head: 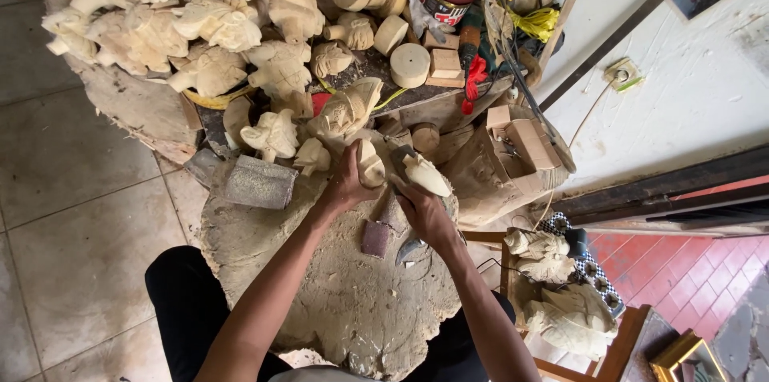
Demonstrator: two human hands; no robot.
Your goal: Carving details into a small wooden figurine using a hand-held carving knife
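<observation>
Left hand (346, 187) fingers wrapped around pale wood carving (369, 164), right hand (426, 214) gripping second carving (426, 176), above far edge of stone slab (352, 302), sanding block (258, 182) nearby

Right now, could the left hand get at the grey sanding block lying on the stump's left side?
Probably yes. The grey sanding block lies uncovered beside the left hand, nothing between them, but that hand grips a small pale carving and would need to free itself first.
</observation>
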